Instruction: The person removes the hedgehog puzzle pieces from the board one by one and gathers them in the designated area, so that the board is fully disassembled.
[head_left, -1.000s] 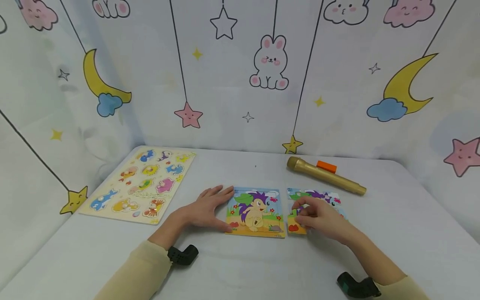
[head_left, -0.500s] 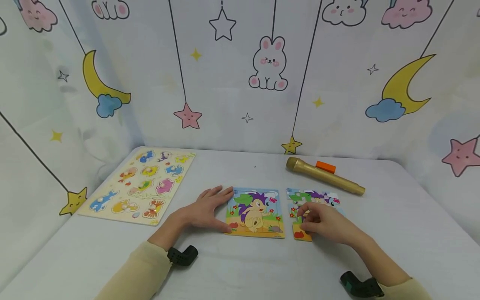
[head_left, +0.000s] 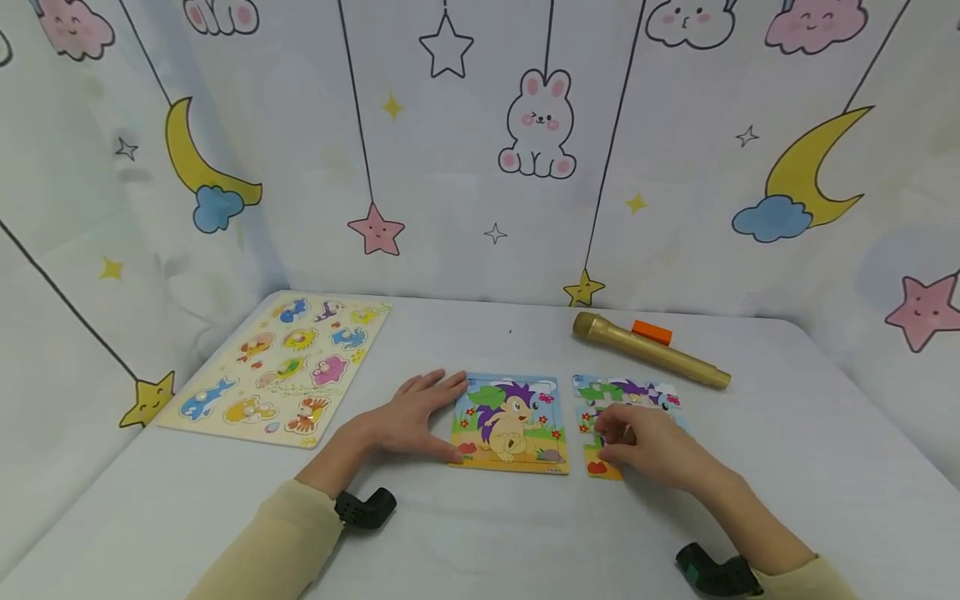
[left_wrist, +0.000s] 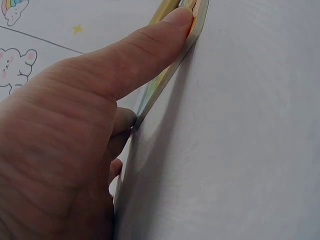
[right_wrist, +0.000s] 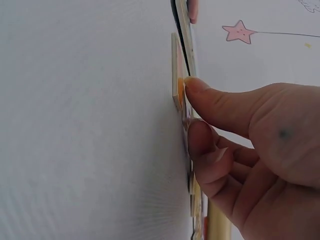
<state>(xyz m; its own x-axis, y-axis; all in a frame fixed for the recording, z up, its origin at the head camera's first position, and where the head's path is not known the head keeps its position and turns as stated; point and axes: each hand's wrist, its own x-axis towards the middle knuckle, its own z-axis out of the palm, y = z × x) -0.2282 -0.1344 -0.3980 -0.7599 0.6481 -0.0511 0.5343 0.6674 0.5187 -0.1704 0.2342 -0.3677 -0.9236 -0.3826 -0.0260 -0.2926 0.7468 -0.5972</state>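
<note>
A square hedgehog puzzle board (head_left: 517,425) lies flat in the middle of the table. My left hand (head_left: 408,421) rests along its left side, thumb on the near corner and fingertips at the far corner, the fingers fairly straight. Right of the board lie loose hedgehog puzzle pieces (head_left: 600,390), partly covered by my right hand (head_left: 652,446). With curled fingers that hand holds a puzzle piece (head_left: 597,468) with an orange strip and a red patch. In the right wrist view the thumb tip meets this piece (right_wrist: 176,65); the index contact is partly hidden.
A gold microphone (head_left: 651,350) lies behind the loose pieces, with an orange block (head_left: 652,333) against its far side. At the left a large sea-animal peg puzzle (head_left: 281,367) lies on the white table (head_left: 480,533). A patterned cloth (head_left: 465,167) hangs behind.
The piece at my right hand has shifted slightly right and towards me, along with the hand, then stayed about there. The left hand and the hedgehog board have not moved.
</note>
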